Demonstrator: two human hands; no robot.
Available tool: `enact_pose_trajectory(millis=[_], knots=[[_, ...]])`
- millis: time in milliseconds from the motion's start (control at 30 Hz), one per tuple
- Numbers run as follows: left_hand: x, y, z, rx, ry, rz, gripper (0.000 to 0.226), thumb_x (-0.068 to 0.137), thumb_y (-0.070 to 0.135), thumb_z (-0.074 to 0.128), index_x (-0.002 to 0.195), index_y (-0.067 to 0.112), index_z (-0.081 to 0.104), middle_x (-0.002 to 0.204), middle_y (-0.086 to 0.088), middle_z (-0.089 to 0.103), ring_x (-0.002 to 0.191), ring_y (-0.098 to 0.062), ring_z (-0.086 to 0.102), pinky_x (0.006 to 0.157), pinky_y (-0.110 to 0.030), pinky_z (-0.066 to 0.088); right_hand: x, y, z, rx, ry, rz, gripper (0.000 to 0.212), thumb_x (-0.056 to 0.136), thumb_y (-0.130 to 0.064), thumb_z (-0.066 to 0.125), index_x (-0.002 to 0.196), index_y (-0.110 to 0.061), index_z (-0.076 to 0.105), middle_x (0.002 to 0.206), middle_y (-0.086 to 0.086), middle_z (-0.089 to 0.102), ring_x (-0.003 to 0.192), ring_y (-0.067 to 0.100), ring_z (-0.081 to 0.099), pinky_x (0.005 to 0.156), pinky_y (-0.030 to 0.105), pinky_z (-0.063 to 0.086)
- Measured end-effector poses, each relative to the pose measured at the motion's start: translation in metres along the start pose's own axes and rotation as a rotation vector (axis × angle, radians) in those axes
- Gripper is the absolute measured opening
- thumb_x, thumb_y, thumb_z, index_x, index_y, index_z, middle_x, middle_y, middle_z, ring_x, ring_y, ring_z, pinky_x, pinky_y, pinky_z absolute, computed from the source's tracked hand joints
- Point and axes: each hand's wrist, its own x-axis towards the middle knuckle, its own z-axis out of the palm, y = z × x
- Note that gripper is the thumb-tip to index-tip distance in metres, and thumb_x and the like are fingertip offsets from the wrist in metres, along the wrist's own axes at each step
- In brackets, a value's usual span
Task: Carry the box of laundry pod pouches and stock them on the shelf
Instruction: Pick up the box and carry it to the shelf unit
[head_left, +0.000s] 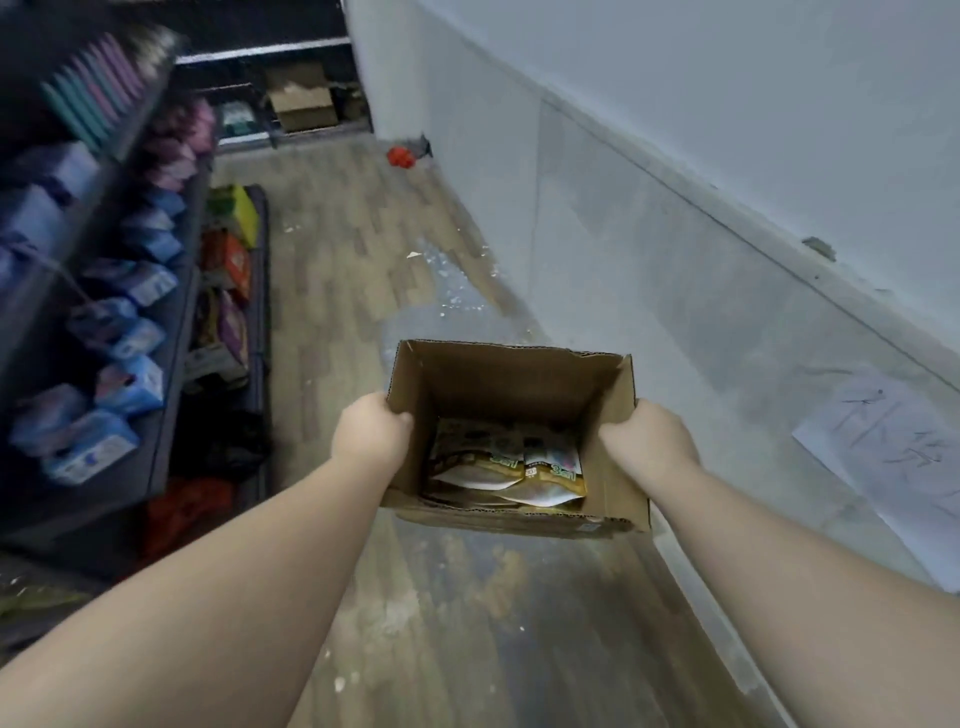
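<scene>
An open brown cardboard box (498, 379) hangs above the floor in front of me. My left hand (370, 434) grips its left wall, fingers curled over the rim. On the opposite side my right hand (647, 441) grips the right wall the same way. Inside, at the bottom, lie laundry pod pouches (511, 467), yellow and white with print, stacked flat. The dark shelf unit (171, 291) runs along the left, out of reach of both hands.
The shelf unit carries several blue and purple packs (130, 332), and colourful bags (228, 260) sit on its bottom ledge. A grey wall (675, 234) with a paper sheet (893, 457) is on the right. Wooden floor (353, 249) stretches ahead to a cardboard box (304, 104) and a red object (402, 156).
</scene>
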Motion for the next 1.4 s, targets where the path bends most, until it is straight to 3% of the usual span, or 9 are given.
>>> enact_pose_trajectory(millis=[167,300,567,700,833,1033,1167,1333,1400], knots=[[-0.019,-0.099,-0.073,-0.034,0.121,-0.123,0.012,0.081,0.019,0.053,0.072,0.015,0.06,0.08,-0.008,0.068,0.081,-0.032,0.064,0.064,-0.028,0.046,-0.045,-0.081,0.059,-0.074,-0.094,-0.153,0.019,0.079,-0.024,0.053,0.094,-0.017,0.061,0.09,0.005,0.064,0.078,0.027,0.059,0.059,0.029,0.046],[-0.046,-0.19,-0.13,-0.051,0.202,-0.224,0.016,0.083,0.021,0.053,0.08,0.014,0.067,0.086,-0.009,0.07,0.086,-0.032,0.065,0.073,-0.033,0.052,-0.105,-0.138,0.114,-0.125,-0.154,-0.283,0.015,0.08,-0.024,0.053,0.091,-0.016,0.061,0.088,0.005,0.064,0.076,0.026,0.058,0.056,0.028,0.042],[-0.133,-0.384,-0.253,-0.134,0.323,-0.439,0.014,0.083,0.02,0.051,0.075,0.015,0.062,0.085,-0.008,0.068,0.082,-0.032,0.062,0.069,-0.031,0.048,-0.276,-0.252,0.226,-0.167,-0.261,-0.51,0.008,0.079,-0.021,0.052,0.072,-0.023,0.055,0.081,0.005,0.065,0.079,0.03,0.063,0.068,0.036,0.053],[-0.185,-0.472,-0.315,-0.172,0.412,-0.57,0.012,0.082,0.02,0.053,0.081,0.017,0.064,0.092,-0.01,0.07,0.089,-0.034,0.064,0.072,-0.031,0.048,-0.361,-0.312,0.282,-0.214,-0.342,-0.614,0.009,0.078,-0.021,0.05,0.071,-0.021,0.055,0.081,0.006,0.065,0.078,0.03,0.064,0.064,0.032,0.049],[-0.238,-0.548,-0.375,-0.209,0.511,-0.703,0.012,0.08,0.018,0.052,0.07,0.017,0.058,0.085,-0.009,0.069,0.084,-0.033,0.063,0.066,-0.029,0.046,-0.442,-0.368,0.339,-0.264,-0.407,-0.757,0.013,0.085,-0.023,0.05,0.076,-0.022,0.059,0.081,0.003,0.065,0.074,0.024,0.062,0.061,0.03,0.046],[-0.299,-0.635,-0.436,-0.218,0.677,-0.874,0.01,0.081,0.015,0.054,0.072,0.014,0.058,0.082,-0.009,0.067,0.086,-0.034,0.064,0.065,-0.029,0.045,-0.541,-0.437,0.411,-0.279,-0.521,-0.944,0.015,0.089,-0.03,0.05,0.083,-0.024,0.063,0.083,0.002,0.068,0.08,0.025,0.067,0.076,0.042,0.06],[-0.324,-0.679,-0.463,-0.241,0.773,-0.98,0.012,0.081,0.014,0.055,0.081,0.009,0.066,0.085,-0.012,0.069,0.087,-0.034,0.065,0.066,-0.03,0.045,-0.587,-0.481,0.456,-0.277,-0.597,-1.056,0.017,0.087,-0.029,0.051,0.078,-0.023,0.064,0.078,0.002,0.069,0.074,0.025,0.067,0.071,0.042,0.061],[-0.334,-0.728,-0.494,-0.282,0.863,-1.104,0.013,0.084,0.012,0.056,0.071,0.013,0.059,0.075,-0.007,0.061,0.08,-0.032,0.06,0.064,-0.028,0.042,-0.63,-0.542,0.52,-0.323,-0.727,-1.205,0.017,0.085,-0.023,0.051,0.072,-0.02,0.062,0.072,0.003,0.065,0.071,0.026,0.065,0.06,0.035,0.054],[-0.33,-0.75,-0.511,-0.292,0.906,-1.158,0.01,0.084,0.013,0.057,0.075,0.012,0.062,0.079,-0.009,0.064,0.083,-0.033,0.062,0.066,-0.03,0.046,-0.648,-0.572,0.549,-0.327,-0.765,-1.257,0.017,0.085,-0.026,0.05,0.075,-0.021,0.063,0.075,0.004,0.066,0.073,0.026,0.066,0.066,0.039,0.058]])
